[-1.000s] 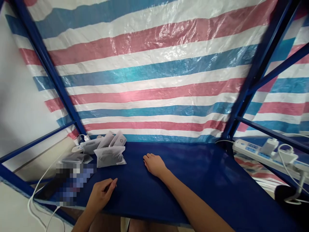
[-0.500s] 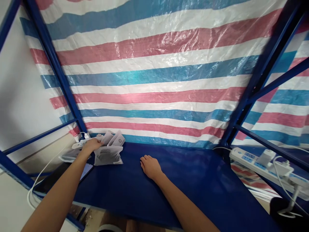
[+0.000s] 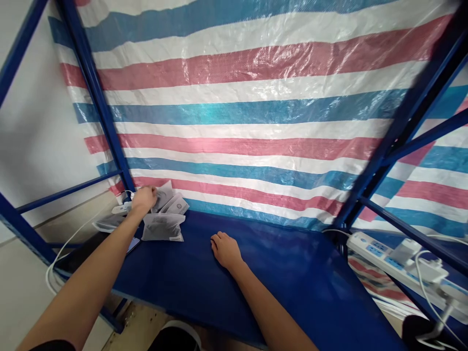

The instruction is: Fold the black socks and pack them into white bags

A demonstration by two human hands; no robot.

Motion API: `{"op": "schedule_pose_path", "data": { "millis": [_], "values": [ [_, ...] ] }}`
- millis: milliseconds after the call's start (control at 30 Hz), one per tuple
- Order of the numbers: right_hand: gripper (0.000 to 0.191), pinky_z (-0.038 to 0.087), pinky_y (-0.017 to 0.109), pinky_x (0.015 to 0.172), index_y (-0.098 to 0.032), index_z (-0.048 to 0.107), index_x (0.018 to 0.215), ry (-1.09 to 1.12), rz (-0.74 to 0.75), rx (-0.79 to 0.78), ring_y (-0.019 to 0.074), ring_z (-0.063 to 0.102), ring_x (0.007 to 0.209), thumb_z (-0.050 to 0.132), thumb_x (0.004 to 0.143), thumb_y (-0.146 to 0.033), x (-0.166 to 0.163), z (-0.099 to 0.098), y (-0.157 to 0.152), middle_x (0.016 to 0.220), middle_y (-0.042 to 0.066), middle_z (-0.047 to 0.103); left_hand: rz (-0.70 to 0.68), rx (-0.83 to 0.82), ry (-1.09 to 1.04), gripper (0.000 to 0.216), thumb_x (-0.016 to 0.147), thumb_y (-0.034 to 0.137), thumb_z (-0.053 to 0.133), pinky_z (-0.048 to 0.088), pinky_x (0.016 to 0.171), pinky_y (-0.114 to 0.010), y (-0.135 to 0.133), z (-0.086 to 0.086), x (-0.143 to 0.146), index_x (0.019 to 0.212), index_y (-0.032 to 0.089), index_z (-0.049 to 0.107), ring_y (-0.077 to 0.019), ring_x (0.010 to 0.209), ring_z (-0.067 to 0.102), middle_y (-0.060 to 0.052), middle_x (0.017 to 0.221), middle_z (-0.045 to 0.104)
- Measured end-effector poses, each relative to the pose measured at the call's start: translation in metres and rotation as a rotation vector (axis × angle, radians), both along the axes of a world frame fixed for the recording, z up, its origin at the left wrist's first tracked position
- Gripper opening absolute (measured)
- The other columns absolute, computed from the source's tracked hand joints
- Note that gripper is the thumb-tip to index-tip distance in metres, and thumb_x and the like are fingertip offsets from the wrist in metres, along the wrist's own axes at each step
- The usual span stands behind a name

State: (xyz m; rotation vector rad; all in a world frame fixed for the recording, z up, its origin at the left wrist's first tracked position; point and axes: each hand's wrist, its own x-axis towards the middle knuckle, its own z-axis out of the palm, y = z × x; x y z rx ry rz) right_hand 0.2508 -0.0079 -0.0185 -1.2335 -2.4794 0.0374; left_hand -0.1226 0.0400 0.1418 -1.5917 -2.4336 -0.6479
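At the far left of the blue tabletop (image 3: pixel 197 273), my left hand (image 3: pixel 144 199) is closed with its fingertips on the edge of a frosted plastic bag (image 3: pixel 163 196). That bag stands tilted up against the striped sheet. Just in front of it stands another frosted pouch (image 3: pixel 163 228), and a pale packet with a round mark (image 3: pixel 178 205) leans behind that. My right hand (image 3: pixel 224 249) lies palm down on the tabletop, fingers loosely curled and holding nothing. A phone (image 3: pixel 132 245) lies partly hidden under my left forearm.
A striped plastic sheet (image 3: pixel 234 112) hangs behind the tabletop, between blue metal posts (image 3: pixel 97 92). To the right is a white power strip (image 3: pixel 376 251) with plugs and cables. A white cable (image 3: pixel 69 239) hangs at the left, near another clear plastic bag (image 3: pixel 107 222).
My left hand has risen slightly, and the frosted bag at its fingers now stands higher. My right hand stays in place on the tabletop. The view has shifted a little.
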Motion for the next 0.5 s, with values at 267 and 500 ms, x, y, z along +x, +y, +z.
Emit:
{"op": "schedule_pose_path", "data": {
  "millis": [267, 500],
  "values": [
    [0.056, 0.059, 0.034, 0.092, -0.019, 0.035, 0.164, 0.321, -0.063, -0.022, 0.0252, 0.068, 0.117, 0.044, 0.111, -0.034, 0.016, 0.001, 0.000, 0.136, 0.016, 0.063, -0.527, 0.345, 0.267, 0.029, 0.109, 0.022, 0.043, 0.045, 0.098, -0.042, -0.045, -0.023, 0.140, 0.121, 0.019, 0.069, -0.0305, 0.109, 0.064, -0.014, 0.119, 0.071],
    [0.079, 0.063, 0.052, 0.091, -0.023, 0.011, 0.173, 0.535, -0.299, 0.140, 0.0402, 0.059, 0.136, 0.050, 0.106, -0.038, 0.058, 0.002, 0.015, 0.163, 0.028, 0.032, -0.892, 0.243, 0.308, 0.025, 0.104, 0.009, 0.049, 0.044, 0.084, -0.041, -0.060, -0.128, 0.219, 0.117, 0.021, 0.067, -0.0278, 0.101, 0.061, -0.009, 0.110, 0.069]
  ]
}}
